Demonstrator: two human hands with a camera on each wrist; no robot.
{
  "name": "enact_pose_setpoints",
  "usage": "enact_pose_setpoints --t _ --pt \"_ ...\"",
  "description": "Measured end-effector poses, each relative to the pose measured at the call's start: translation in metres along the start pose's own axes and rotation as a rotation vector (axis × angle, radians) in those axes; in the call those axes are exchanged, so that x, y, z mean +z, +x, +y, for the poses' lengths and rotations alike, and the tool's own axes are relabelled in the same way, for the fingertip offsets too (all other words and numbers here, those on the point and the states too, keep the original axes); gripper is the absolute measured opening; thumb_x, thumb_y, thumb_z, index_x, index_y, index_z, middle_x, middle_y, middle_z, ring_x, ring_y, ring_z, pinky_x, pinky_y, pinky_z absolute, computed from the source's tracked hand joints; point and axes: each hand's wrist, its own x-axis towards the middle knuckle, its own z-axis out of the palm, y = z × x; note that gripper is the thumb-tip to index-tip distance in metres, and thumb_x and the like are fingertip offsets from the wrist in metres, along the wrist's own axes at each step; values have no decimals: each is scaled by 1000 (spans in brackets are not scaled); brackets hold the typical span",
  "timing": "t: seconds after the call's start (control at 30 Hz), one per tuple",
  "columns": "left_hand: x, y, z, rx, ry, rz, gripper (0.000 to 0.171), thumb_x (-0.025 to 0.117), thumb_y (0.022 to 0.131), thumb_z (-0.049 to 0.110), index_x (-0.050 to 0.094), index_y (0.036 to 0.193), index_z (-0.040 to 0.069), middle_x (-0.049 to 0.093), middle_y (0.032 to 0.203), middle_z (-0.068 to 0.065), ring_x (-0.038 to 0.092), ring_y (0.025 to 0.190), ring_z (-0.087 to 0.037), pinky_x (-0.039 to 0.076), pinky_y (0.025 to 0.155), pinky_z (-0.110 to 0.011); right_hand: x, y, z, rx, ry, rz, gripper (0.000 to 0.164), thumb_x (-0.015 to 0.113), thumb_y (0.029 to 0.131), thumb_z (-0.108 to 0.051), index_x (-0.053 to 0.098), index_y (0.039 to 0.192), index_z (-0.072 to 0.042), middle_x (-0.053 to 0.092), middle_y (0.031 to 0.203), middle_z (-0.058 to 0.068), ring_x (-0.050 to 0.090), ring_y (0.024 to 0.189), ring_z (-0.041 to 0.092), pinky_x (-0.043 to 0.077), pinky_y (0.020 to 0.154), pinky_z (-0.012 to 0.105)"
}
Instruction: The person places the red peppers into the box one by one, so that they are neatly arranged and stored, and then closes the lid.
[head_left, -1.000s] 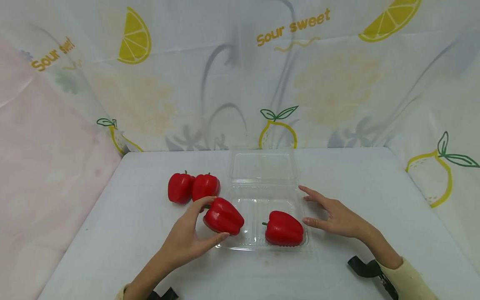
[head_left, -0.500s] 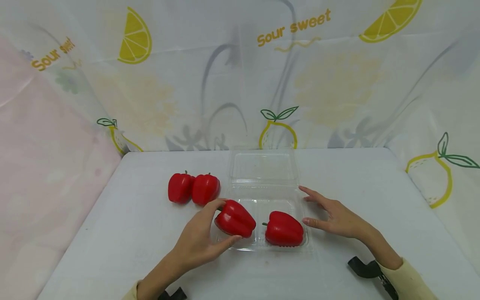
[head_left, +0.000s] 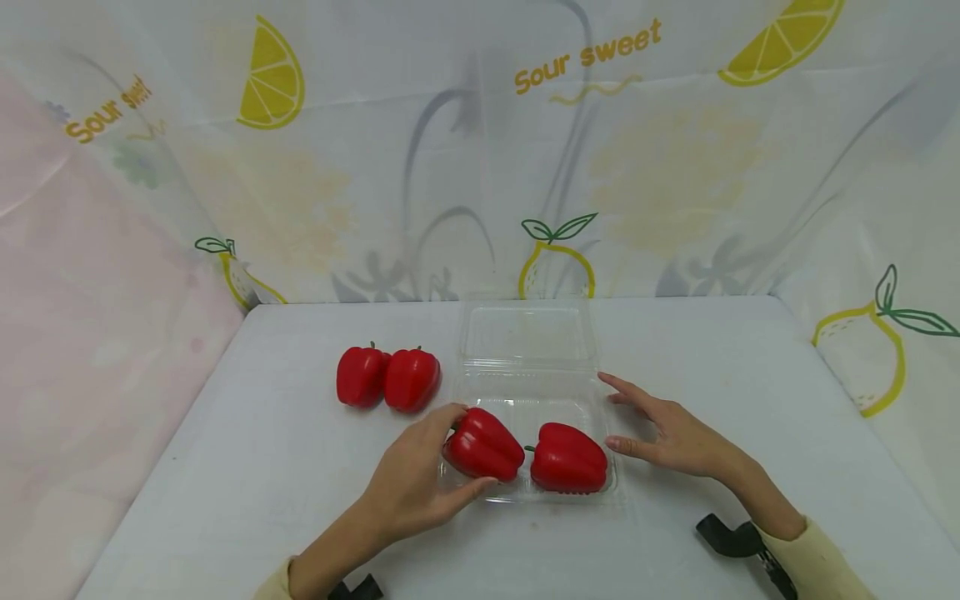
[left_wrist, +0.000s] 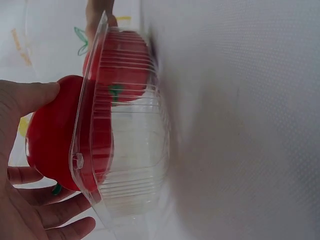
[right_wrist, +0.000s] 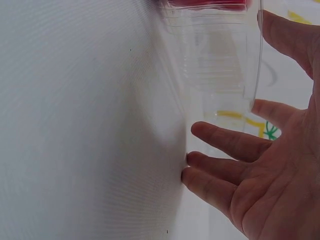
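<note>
My left hand [head_left: 420,475] grips a red bell pepper [head_left: 483,446] between thumb and fingers, over the left half of a clear plastic clamshell box [head_left: 551,502]. In the left wrist view the held pepper [left_wrist: 55,135] is partly below the box's rim, its green stem toward my fingers. A second bell pepper [head_left: 568,458] lies in the right half of the box, stem pointing left. My right hand [head_left: 671,433] is at the box's right side, fingers spread; in the right wrist view its thumb and index fingertip are right at the rim.
Two more red bell peppers [head_left: 362,377] lie side by side on the white table [head_left: 247,467], left of the box. The box's lid [head_left: 527,333] lies folded back behind it. A printed lemon curtain [head_left: 480,167] hangs along the table's back edge.
My left hand has carried the bell pepper to the right and slightly down, from the box's left edge to beside the other pepper. My right hand has stayed in place.
</note>
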Motion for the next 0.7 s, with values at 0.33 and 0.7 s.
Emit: enact_pose_setpoints --t 0.33,0.7 --pt "8 0 1 45 57 1 87 92 62 42 50 132 10 61 117 2 59 103 -10 56 82 -33 0 -1 -1 14 8 -9 80 70 88 -45 32 154 -22 59 134 11 53 125 35 45 91 66" --pt "15 0 -4 100 157 -12 80 86 67 50 52 127 11 61 113 0 58 104 -15 54 85 -36 0 -1 0 7 7 -6 81 70 88 -45 31 154 -23 59 134 11 54 124 34 44 92 66"
